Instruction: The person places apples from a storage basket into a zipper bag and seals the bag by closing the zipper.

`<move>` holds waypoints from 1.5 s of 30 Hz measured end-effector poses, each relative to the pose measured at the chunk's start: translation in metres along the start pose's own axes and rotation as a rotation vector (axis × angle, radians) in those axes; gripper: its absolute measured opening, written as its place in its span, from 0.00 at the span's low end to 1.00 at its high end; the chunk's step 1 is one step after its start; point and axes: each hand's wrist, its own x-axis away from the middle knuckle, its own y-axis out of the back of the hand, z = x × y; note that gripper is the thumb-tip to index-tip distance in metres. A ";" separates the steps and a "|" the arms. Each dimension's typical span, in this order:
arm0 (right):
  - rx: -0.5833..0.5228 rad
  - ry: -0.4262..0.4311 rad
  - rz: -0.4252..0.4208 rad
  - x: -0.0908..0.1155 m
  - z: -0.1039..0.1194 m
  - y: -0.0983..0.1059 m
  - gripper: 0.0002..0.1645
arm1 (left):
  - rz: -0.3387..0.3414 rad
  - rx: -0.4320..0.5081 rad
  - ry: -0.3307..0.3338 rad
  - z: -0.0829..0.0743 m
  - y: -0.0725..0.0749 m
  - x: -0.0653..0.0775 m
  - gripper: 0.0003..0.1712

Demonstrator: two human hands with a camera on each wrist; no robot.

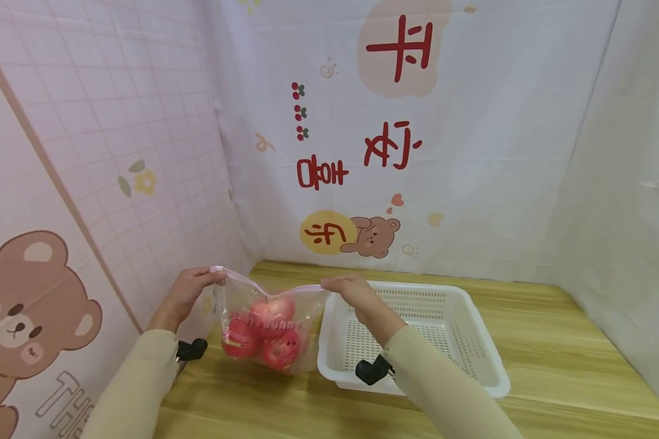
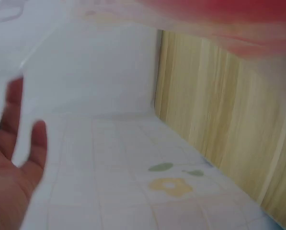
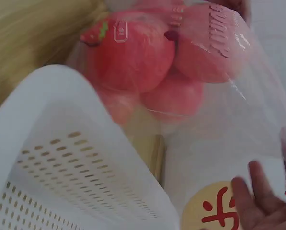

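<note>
A clear zip bag with a pink zip strip and printed lettering hangs above the table, holding several red apples. My left hand pinches its top left corner, by the white slider. At the top right corner my right hand pinches the strip between thumb and finger. The strip dips in the middle between the hands. In the right wrist view the apples press together inside the film. The left wrist view shows some fingers of the left hand extended, with blurred red at the top.
A white perforated plastic basket stands on the wooden table, right of the bag and partly under my right forearm. Printed cloth walls enclose the back and sides. Black wrist mounts sit on both sleeves.
</note>
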 end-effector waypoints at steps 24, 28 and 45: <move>0.019 -0.044 -0.047 -0.030 -0.037 -0.003 0.23 | 0.130 -0.399 0.008 0.007 -0.073 0.008 0.51; 0.052 -0.037 0.026 -0.031 -0.035 -0.003 0.28 | 0.187 -0.510 0.015 0.015 -0.088 0.016 0.55; 0.037 -0.031 -0.034 -0.023 -0.037 0.028 0.32 | 0.066 -0.857 -0.062 0.034 -0.144 0.006 0.50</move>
